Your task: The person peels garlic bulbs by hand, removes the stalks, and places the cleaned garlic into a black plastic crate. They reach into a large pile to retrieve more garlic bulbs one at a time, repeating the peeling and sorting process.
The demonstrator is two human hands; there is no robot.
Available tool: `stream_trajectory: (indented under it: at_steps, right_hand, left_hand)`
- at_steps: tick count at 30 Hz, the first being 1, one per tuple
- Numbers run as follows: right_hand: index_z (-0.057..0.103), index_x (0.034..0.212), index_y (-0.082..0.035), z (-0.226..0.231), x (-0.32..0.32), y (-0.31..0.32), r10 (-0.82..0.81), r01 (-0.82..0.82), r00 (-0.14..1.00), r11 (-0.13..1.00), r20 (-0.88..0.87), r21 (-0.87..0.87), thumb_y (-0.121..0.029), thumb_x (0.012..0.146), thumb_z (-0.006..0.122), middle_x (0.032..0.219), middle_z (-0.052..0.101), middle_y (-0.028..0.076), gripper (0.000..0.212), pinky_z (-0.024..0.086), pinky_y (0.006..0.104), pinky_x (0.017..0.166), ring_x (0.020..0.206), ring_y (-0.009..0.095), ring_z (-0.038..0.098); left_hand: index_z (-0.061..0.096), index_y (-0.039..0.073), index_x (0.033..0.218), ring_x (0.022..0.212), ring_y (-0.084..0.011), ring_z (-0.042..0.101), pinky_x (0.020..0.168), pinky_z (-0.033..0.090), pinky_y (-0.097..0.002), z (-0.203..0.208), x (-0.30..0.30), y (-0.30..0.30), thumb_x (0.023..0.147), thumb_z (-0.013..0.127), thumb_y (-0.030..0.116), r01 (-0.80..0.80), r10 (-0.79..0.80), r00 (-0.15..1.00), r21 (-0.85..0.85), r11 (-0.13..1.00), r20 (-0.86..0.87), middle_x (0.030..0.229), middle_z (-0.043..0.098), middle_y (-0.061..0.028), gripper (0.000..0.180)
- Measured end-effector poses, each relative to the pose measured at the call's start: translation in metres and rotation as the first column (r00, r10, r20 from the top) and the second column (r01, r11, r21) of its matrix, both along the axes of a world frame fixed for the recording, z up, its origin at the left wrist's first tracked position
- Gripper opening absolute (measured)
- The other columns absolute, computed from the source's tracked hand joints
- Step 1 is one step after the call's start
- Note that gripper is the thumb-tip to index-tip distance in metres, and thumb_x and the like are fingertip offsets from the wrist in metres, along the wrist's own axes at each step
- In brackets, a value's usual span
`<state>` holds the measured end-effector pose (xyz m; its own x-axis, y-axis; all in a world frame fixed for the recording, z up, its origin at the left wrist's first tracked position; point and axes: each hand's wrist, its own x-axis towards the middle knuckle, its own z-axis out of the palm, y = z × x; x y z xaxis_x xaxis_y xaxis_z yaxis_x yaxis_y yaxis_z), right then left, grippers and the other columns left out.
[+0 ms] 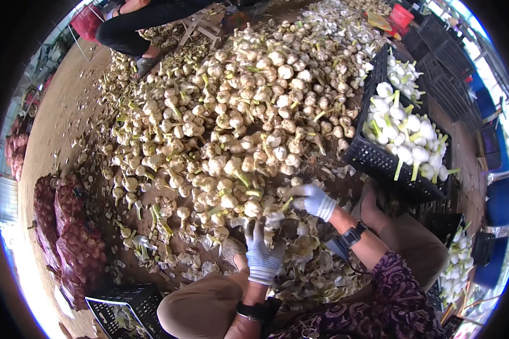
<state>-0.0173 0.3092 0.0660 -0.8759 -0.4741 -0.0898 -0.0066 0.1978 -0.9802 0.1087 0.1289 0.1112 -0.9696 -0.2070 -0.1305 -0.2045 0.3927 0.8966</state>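
My left hand (pixel 262 257), in a pale striped work glove, hovers over loose peel with fingers stretched and thumb apart. Nothing shows in its grasp. Up and to the right, my right hand (pixel 316 201) wears a matching glove, its fingers closed at a greenish garlic stem. A whitish garlic bulb (pixel 274 219), smeared by motion, hangs at that stem between both hands, just above the left fingertips. Ahead spreads a large heap of unpeeled garlic (pixel 232 121) with dry skins and cut stalks. Papery peelings (pixel 305 257) lie between my legs.
A black crate (pixel 398 175) of clean white garlic stands at right, with more peeled garlic (pixel 457 265) below it. Red mesh sacks (pixel 76 243) and another black crate (pixel 136 305) are at left. Across the heap, another person's leg (pixel 136 28) appears beside a wooden stool (pixel 201 28).
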Motion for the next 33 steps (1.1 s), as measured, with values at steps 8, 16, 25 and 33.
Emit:
stream_trajectory:
  at_steps: [8, 16, 25, 33]
  right_hand:
    - [0.06, 0.11, -0.002, 0.032, 0.061, -0.004, -0.185, 0.414, 0.781, 0.868, 0.596, -0.273, -0.032, 0.074, 0.071, 0.1, 0.063, 0.007, 0.048, 0.041, 0.0306, 0.087, 0.095, 0.017, 0.055]
    - [0.059, 0.104, -0.002, 0.065, 0.093, -0.038, -0.329, 0.575, 0.703, 0.785, 0.631, -0.232, -0.012, 0.081, 0.065, 0.092, 0.063, 0.004, 0.027, 0.047, 0.0258, 0.075, 0.082, 0.014, 0.058]
    - [0.06, 0.099, -0.004, 0.056, 0.107, -0.016, -0.317, 0.637, 0.657, 0.719, 0.684, -0.277, -0.006, 0.078, 0.065, 0.088, 0.063, 0.003, 0.022, 0.049, 0.0273, 0.066, 0.076, 0.013, 0.059]
    - [0.059, 0.103, -0.001, 0.078, 0.112, -0.004, -0.23, 0.643, 0.62, 0.696, 0.75, -0.318, -0.005, 0.074, 0.063, 0.09, 0.062, 0.004, 0.03, 0.048, 0.0291, 0.074, 0.081, 0.016, 0.058]
  left_hand:
    - [0.034, -0.002, 0.129, 0.105, -0.0187, 0.051, 0.087, 0.046, -0.0297, 0.034, -0.01, 0.001, 0.069, 0.064, -0.009, -0.023, -0.075, 0.991, 0.693, 0.721, 0.111, 0.12, 0.048, -0.012, 0.067]
    - [0.043, 0.0, 0.124, 0.1, -0.0291, 0.051, 0.086, 0.045, -0.0354, 0.037, 0.002, 0.01, 0.055, 0.083, 0.016, 0.188, -0.211, 0.97, -0.179, 0.966, -0.121, 0.114, 0.042, -0.0181, 0.082]
    - [0.053, -0.001, 0.114, 0.099, -0.0353, 0.051, 0.084, 0.046, -0.0373, 0.05, 0.003, 0.019, 0.052, 0.083, 0.017, 0.296, -0.368, 0.901, -0.295, 0.909, -0.231, 0.112, 0.044, -0.0206, 0.071]
    - [0.054, -0.002, 0.111, 0.094, -0.0377, 0.053, 0.079, 0.047, -0.038, 0.052, 0.007, 0.023, 0.057, 0.079, 0.013, 0.286, -0.486, 0.812, -0.505, 0.814, -0.325, 0.111, 0.045, -0.0232, 0.062]
